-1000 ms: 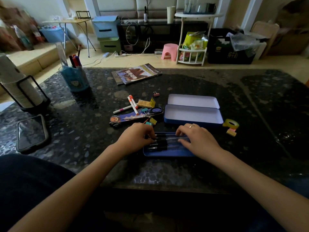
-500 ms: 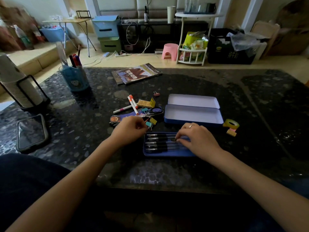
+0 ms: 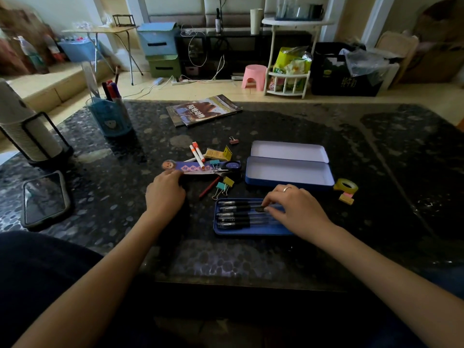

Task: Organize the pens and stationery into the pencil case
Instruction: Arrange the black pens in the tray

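A shallow blue tray (image 3: 251, 231) near the table's front holds several black pens (image 3: 233, 217) lying side by side. My right hand (image 3: 298, 212) rests on their right ends, fingers spread, fingertips on one pen. Behind it, the blue pencil case (image 3: 288, 172) lies open with nothing in it. My left hand (image 3: 164, 194) is curled on the left end of a purple ruler (image 3: 198, 169). Around the ruler lie two orange-capped markers (image 3: 197, 153), scissors (image 3: 231, 167), binder clips (image 3: 223, 187), a red pencil (image 3: 209, 190) and a yellow box (image 3: 217, 154).
A tape roll (image 3: 346, 187) and a small yellow block (image 3: 346, 199) sit right of the case. A phone (image 3: 45, 199) lies at the left, with a paper roll holder (image 3: 27, 131) behind it. A blue pen cup (image 3: 110, 116) and a booklet (image 3: 203, 110) stand further back.
My left hand has left the tray of pens and moved up and left to the purple ruler. My right hand has stayed on the pens, shifting slightly.
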`<action>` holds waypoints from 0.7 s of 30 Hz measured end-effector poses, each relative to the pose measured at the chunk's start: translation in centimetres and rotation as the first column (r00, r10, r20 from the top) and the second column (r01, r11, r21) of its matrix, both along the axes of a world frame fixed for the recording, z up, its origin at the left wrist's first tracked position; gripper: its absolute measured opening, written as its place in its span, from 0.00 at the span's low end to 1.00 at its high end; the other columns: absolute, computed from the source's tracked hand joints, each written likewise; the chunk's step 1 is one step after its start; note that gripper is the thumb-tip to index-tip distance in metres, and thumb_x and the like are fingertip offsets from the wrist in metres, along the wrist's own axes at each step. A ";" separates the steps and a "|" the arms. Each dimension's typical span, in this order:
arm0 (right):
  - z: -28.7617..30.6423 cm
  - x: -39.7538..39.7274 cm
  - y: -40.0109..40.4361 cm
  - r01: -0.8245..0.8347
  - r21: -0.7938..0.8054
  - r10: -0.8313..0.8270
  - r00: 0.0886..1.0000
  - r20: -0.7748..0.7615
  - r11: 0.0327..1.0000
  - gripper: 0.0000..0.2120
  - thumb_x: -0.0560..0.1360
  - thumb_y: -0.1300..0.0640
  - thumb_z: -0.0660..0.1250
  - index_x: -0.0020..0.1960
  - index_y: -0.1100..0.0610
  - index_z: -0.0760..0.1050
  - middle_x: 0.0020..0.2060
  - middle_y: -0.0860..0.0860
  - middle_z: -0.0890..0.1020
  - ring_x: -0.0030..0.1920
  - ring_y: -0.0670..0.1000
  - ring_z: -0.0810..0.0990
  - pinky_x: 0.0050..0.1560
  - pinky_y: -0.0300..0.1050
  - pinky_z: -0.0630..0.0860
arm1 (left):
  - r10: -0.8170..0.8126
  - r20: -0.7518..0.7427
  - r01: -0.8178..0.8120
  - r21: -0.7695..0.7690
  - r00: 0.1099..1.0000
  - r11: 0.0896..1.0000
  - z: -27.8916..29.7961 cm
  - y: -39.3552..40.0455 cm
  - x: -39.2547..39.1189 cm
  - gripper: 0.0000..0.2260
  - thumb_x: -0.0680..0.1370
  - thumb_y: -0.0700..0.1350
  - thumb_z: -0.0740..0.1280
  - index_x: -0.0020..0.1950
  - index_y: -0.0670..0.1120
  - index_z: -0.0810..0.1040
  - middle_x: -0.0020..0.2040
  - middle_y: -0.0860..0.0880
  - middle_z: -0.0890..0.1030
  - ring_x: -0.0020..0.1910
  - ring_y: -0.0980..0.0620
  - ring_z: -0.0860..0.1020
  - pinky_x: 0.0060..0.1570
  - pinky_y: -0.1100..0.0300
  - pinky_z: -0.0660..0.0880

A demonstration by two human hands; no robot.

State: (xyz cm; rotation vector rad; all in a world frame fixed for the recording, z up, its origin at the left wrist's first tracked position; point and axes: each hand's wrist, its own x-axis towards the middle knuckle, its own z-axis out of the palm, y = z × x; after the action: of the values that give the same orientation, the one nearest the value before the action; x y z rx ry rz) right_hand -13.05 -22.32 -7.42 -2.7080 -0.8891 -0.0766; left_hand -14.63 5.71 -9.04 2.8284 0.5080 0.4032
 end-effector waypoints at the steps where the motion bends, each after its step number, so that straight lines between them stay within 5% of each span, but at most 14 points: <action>1: 0.0 0.0 0.0 -0.001 -0.001 0.001 1.000 -0.002 1.000 0.07 0.78 0.51 0.64 0.54 0.48 0.78 0.50 0.45 0.78 0.53 0.46 0.74 0.52 0.43 0.69 | -0.007 0.005 0.008 -0.024 1.000 1.000 -0.2 0.1 0.0 0.13 0.73 0.39 0.63 0.57 0.44 0.77 0.57 0.43 0.78 0.56 0.41 0.76 0.49 0.49 0.73; 10: -0.2 -0.1 0.0 -0.010 -0.020 0.010 1.000 -0.011 1.000 0.08 0.78 0.50 0.63 0.55 0.48 0.77 0.50 0.45 0.78 0.53 0.47 0.74 0.53 0.44 0.70 | -0.012 -0.098 0.006 -0.058 0.995 0.998 -0.3 0.7 0.4 0.15 0.77 0.43 0.64 0.63 0.40 0.71 0.61 0.37 0.73 0.60 0.38 0.70 0.59 0.45 0.69; 21: -0.3 0.0 -0.1 -0.018 -0.016 0.018 1.000 -0.011 1.000 0.07 0.78 0.51 0.63 0.54 0.48 0.78 0.50 0.45 0.78 0.53 0.46 0.74 0.52 0.43 0.69 | 0.008 -0.303 -0.059 -0.159 0.953 0.985 0.9 0.5 0.7 0.22 0.76 0.49 0.66 0.62 0.35 0.68 0.60 0.36 0.72 0.58 0.38 0.72 0.55 0.49 0.71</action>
State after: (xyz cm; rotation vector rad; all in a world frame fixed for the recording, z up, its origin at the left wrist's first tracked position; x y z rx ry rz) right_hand -13.02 -22.39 -7.67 -2.7122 -0.9145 -0.0508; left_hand -13.96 6.25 -8.15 2.7306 0.6178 -0.0685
